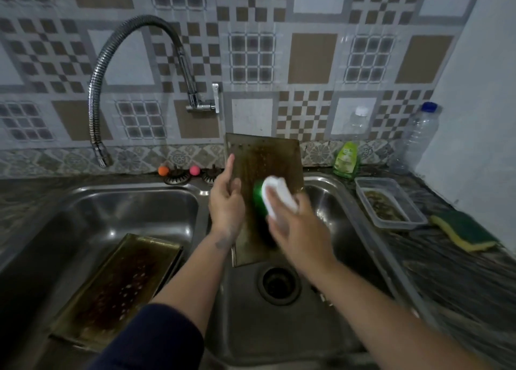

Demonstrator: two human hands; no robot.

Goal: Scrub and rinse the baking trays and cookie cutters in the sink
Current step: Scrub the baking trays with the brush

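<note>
1. A stained, perforated baking tray (265, 163) stands nearly upright over the right basin of the steel sink (329, 191), its lower edge just above the drain (279, 286); the left hand (226, 202) steadies the tray's left edge, its grip closed round that edge with the forefinger stretched up along it.
2. The right hand (296, 227) has its grip wrapped round a scrub brush (275, 199) with a white handle and green bristles; the bristles press against the tray's face.
3. A second tray (117, 288), darkly burnt in the middle, lies tilted in the left basin; the flexible tap (96, 96) arcs over that basin.
4. On the table to the right sit a clear tub (391, 202) of murky liquid, a green and yellow sponge (463, 233) just beside it, a green soap pouch (346, 160) and two clear bottles (418, 135) by the wall.
5. I cannot see any cookie cutters clearly.
</note>
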